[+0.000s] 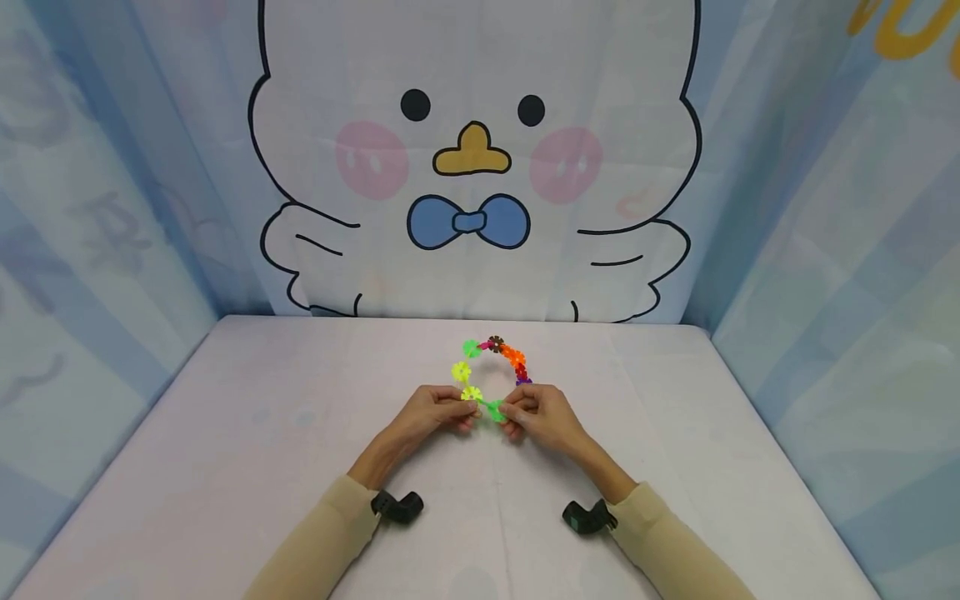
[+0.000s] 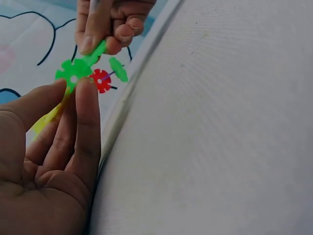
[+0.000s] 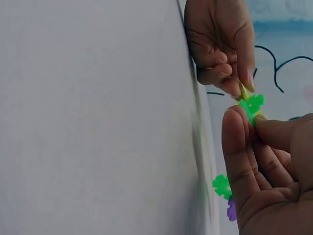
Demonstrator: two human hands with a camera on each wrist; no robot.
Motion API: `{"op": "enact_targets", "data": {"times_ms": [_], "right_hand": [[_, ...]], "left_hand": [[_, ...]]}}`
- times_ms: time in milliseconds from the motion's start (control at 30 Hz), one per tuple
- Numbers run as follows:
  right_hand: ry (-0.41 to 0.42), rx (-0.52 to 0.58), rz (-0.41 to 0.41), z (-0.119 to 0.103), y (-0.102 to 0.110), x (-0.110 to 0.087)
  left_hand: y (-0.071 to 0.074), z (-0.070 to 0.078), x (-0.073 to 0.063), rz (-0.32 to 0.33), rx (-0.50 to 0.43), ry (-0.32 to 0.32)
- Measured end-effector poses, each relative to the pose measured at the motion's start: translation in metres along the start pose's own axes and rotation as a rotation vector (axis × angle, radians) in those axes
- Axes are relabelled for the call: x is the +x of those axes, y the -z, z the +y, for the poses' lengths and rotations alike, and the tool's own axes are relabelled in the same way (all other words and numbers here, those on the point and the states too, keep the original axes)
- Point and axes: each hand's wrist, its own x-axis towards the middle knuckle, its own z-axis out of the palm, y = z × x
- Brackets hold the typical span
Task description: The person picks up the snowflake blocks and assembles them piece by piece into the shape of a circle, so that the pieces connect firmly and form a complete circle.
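Note:
A ring-shaped chain of flower-shaped interlocking plastic discs (image 1: pixel 517 357) is held over the table by both hands. Its colours run through yellow, green, pink, brown, orange, red and purple. My left hand (image 1: pixel 438 408) pinches the near left part between thumb and fingertips; in the left wrist view a green disc (image 2: pixel 74 73) shows at those fingertips. Opposite it, my right hand (image 1: pixel 546 418) pinches a green disc (image 1: pixel 496 411) at the near right. The two green discs meet between the hands. Further along, a purple disc (image 3: pixel 231 208) and another green one (image 3: pixel 221 186) hang below the right fingers.
A pale cloth-covered table (image 1: pixel 270 433) lies under the hands. Behind it hangs a backdrop (image 1: pixel 468 275) with a cartoon bird, and printed curtains (image 1: pixel 840 250) stand at both sides. Each wrist carries a small black camera (image 1: pixel 399 507).

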Motion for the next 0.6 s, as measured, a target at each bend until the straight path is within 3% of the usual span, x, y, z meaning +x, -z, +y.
{"op": "enact_targets", "data": {"times_ms": [200,600], "right_hand": [[0.024,-0.008,0.022,-0.003,-0.009,0.001],[0.012,-0.016,0.019,-0.002,-0.013,0.006]], "left_hand": [[-0.003,0.001,-0.001,-0.065,0.001,0.034],[-0.006,0.002,-0.001,0.006,0.022,0.059]]}}
